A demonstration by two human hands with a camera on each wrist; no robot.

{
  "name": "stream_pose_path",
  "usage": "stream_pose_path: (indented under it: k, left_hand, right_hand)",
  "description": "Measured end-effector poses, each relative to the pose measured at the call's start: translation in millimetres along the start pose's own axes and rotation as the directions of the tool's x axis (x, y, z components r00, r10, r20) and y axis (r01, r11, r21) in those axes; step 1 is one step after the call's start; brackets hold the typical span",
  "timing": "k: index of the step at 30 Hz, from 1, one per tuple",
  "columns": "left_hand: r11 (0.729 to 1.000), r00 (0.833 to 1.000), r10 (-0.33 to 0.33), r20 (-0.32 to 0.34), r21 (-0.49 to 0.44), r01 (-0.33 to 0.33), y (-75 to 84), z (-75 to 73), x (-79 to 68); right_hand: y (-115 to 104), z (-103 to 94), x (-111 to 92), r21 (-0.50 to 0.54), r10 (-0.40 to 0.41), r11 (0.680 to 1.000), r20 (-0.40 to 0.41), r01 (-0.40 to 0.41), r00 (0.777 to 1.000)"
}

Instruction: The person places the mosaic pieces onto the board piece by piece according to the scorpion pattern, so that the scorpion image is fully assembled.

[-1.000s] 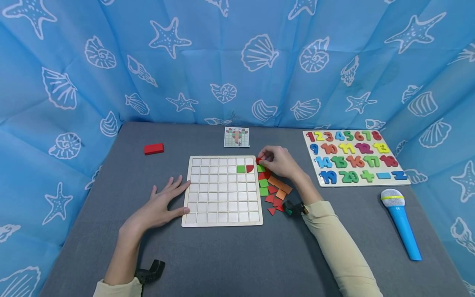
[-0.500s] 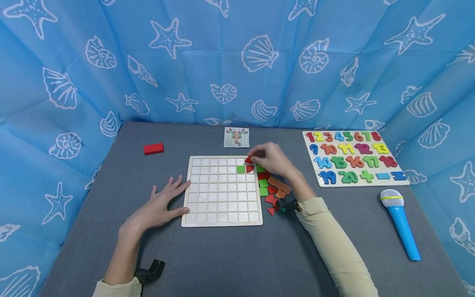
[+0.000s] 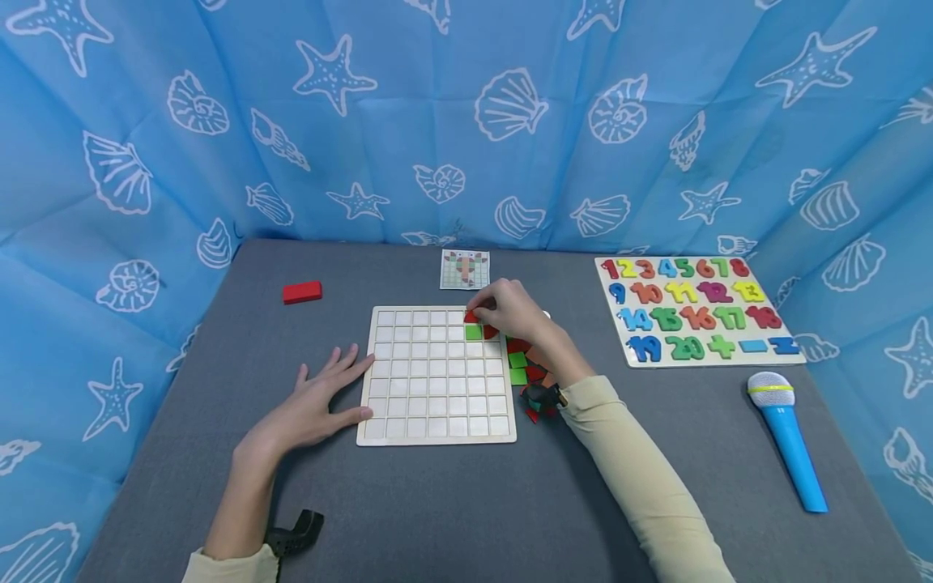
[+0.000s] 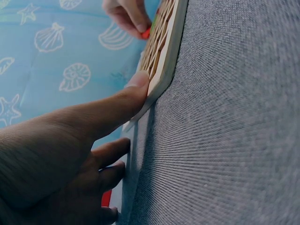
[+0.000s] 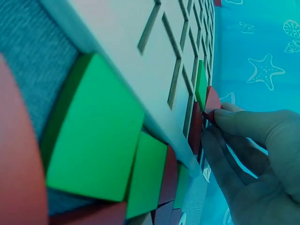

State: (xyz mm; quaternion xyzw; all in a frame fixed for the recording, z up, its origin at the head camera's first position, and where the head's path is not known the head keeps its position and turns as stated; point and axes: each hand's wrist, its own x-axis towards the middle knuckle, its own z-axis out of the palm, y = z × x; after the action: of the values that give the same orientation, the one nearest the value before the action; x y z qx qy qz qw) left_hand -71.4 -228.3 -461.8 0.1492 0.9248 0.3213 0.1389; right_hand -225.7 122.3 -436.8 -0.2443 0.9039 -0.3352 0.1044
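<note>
A white gridded board (image 3: 430, 397) lies on the table, with a green square tile (image 3: 474, 333) and a red rounded tile (image 3: 491, 332) side by side in its upper right. My right hand (image 3: 513, 312) pinches another red tile (image 5: 213, 99) between thumb and fingertips, at the board's top row just above the green square. My left hand (image 3: 313, 413) lies spread at the board's left edge; in the left wrist view its thumb (image 4: 136, 84) touches the board's rim. The right hand partly hides the board's upper right corner.
Loose green tiles (image 3: 518, 376), red and orange ones lie along the board's right side, partly under the right wrist. A small pattern card (image 3: 465, 270) sits behind the board. A red block (image 3: 302, 292), a number puzzle (image 3: 700, 312) and a toy microphone (image 3: 790, 445) lie farther out.
My right hand has taken a red tile from the top of the loose pile and carried it left to the board's top row. The left hand has stayed in place.
</note>
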Motion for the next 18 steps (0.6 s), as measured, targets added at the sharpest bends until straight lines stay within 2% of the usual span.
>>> stream_pose_path:
  k: [2, 7, 12, 18]
  left_hand:
    - [1.000, 1.000, -0.013, 0.002, 0.003, 0.013, 0.2, -0.1, 0.9]
    - [1.000, 1.000, 0.018, -0.023, -0.005, -0.018, -9.9, 6.3, 2.9]
    - [0.999, 0.999, -0.033, 0.017, 0.005, 0.033, 7.5, -2.3, 0.9]
    - [0.998, 0.998, -0.061, 0.031, 0.024, 0.060, 11.9, -3.4, 1.3]
  right_hand:
    - [1, 0.3, 1, -0.010, 0.000, 1.000, -0.001, 0.000, 1.000]
    - [0, -0.6, 0, -0.032, 0.001, 0.999, 0.018, 0.000, 1.000]
    - [-1, -0.8, -1, -0.037, -0.012, 0.999, 0.033, 0.013, 0.999]
    - [-1, 0.2, -4, -0.049, -0.032, 0.998, 0.033, 0.034, 0.999]
